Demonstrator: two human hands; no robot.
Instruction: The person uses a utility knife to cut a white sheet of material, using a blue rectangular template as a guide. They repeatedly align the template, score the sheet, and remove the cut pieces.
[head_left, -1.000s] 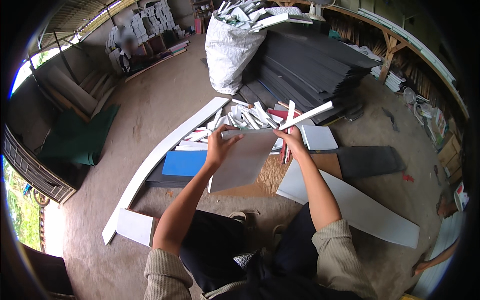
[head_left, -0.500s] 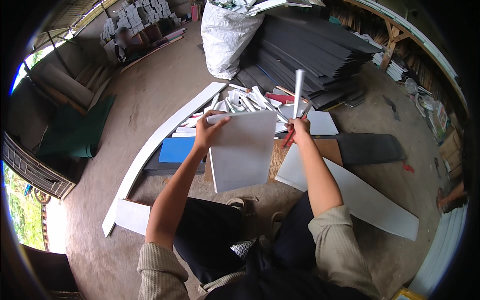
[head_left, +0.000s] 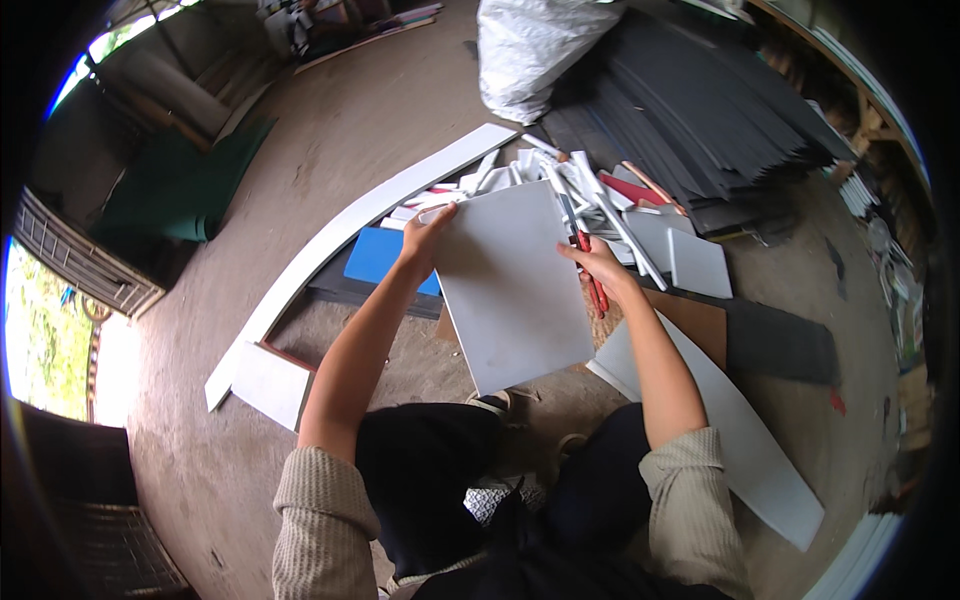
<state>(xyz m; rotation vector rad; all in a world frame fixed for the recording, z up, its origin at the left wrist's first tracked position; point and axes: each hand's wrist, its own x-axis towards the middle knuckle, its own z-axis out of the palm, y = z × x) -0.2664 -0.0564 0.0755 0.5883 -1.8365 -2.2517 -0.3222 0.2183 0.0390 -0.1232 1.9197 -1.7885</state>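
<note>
We're pinching the grey panel [head_left: 510, 285] with our left hand [head_left: 428, 232]; right hand [head_left: 597, 268] is clutching a red cutter [head_left: 590, 275], and one slip could be nicking our fingers.

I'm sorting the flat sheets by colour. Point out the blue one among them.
The blue sheet lies flat on the floor just beyond the left hand, partly hidden by the forearm. The grey sheet held in both hands and the white pieces around it are pale.

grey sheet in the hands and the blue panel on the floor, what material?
Grey sheet: looks like rigid foam or plastic board, matte; it stays flat held by the left hand at one corner. Blue panel: similar flat board, smooth, possibly foam; cannot tell for sure.
</note>
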